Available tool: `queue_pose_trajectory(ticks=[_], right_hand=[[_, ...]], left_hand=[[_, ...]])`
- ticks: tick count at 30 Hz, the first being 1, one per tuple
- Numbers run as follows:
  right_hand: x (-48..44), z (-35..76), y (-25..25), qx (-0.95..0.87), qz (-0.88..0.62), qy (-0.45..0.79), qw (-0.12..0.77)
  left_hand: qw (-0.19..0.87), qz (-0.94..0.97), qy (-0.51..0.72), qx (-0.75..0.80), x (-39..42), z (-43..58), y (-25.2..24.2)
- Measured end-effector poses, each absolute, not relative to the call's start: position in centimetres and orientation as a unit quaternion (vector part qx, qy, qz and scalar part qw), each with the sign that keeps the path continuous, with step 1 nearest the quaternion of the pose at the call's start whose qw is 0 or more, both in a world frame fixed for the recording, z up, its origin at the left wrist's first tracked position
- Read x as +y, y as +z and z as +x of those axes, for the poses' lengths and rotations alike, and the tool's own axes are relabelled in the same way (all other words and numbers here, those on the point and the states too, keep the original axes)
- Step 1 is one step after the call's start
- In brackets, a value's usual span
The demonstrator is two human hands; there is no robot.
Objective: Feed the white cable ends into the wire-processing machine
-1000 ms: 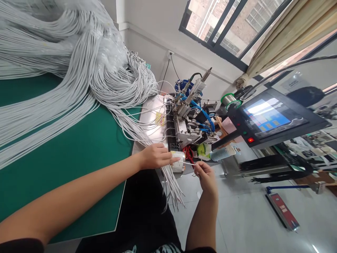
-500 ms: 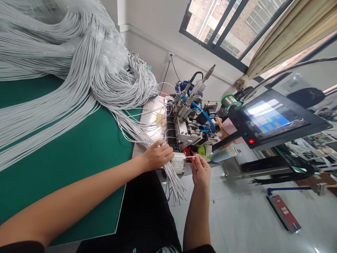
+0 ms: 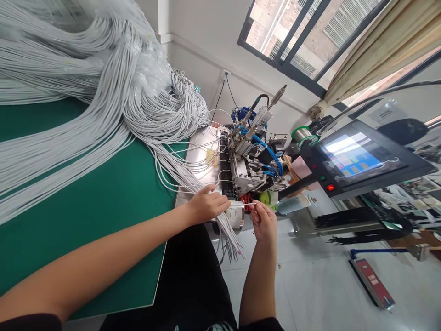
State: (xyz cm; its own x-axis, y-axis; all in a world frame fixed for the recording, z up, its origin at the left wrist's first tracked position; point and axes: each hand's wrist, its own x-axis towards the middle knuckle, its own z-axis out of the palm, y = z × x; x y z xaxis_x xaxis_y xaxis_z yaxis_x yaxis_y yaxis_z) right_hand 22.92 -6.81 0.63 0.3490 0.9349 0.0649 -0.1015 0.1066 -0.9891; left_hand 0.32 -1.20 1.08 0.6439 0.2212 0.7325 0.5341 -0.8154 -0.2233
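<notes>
Head cam: L hand (image 3: 206,204) fingers curled round grey cable bundle (image 3: 229,232) at green mat (image 3: 103,202) edge. R hand (image 3: 264,221) pinching single wire end (image 3: 248,205) just beside white tape roll (image 3: 236,215), in front of soldering machine (image 3: 253,161). Touchscreen (image 3: 351,154) on the right.

Single head view, rolled sideways, looking down close over bench (image 3: 103,202).

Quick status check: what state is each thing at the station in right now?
Left hand: closed on the cable bundle at the table edge.
Right hand: pinching one thin cable end.
Cable bundle: ends hanging off the edge.
Touchscreen: lit.
Red button: glowing.
Window: cannot tell whether open.
Curtain: drawn aside.
</notes>
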Motion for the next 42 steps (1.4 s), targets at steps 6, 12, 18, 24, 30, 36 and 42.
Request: queue_pose_trajectory(ticks=[6,12,18,24,30,36,42], right_hand=[[-4.9,23.8,0.1,-0.523,-0.608,0.338,0.492],[-3.2,23.5,0.0,-0.591,-0.622,0.28,0.43],[-2.3,23.5,-0.1,-0.619,-0.616,0.258,0.414],[-1.4,23.7,-0.9,-0.608,-0.573,0.337,0.434],[-0.9,23.0,-1.8,-0.537,-0.56,0.411,0.479],[-0.9,22.2,-2.8,-0.461,-0.568,0.448,0.514],[-1.3,21.9,-2.6,-0.437,-0.575,0.457,0.519]], left_hand=[[0.236,-0.852,-0.384,-0.266,-1.3,0.3,1.2],[0.247,-0.838,-0.392,-0.29,-1.3,0.4,1.0],[0.248,-0.834,-0.379,-0.315,-1.4,0.6,1.0],[0.226,-0.838,-0.354,-0.349,-1.3,0.7,0.9],[0.212,-0.843,-0.342,-0.356,-1.2,0.8,0.7],[0.211,-0.843,-0.337,-0.362,-1.3,0.9,0.7],[0.217,-0.843,-0.34,-0.357,-1.3,0.8,0.7]])
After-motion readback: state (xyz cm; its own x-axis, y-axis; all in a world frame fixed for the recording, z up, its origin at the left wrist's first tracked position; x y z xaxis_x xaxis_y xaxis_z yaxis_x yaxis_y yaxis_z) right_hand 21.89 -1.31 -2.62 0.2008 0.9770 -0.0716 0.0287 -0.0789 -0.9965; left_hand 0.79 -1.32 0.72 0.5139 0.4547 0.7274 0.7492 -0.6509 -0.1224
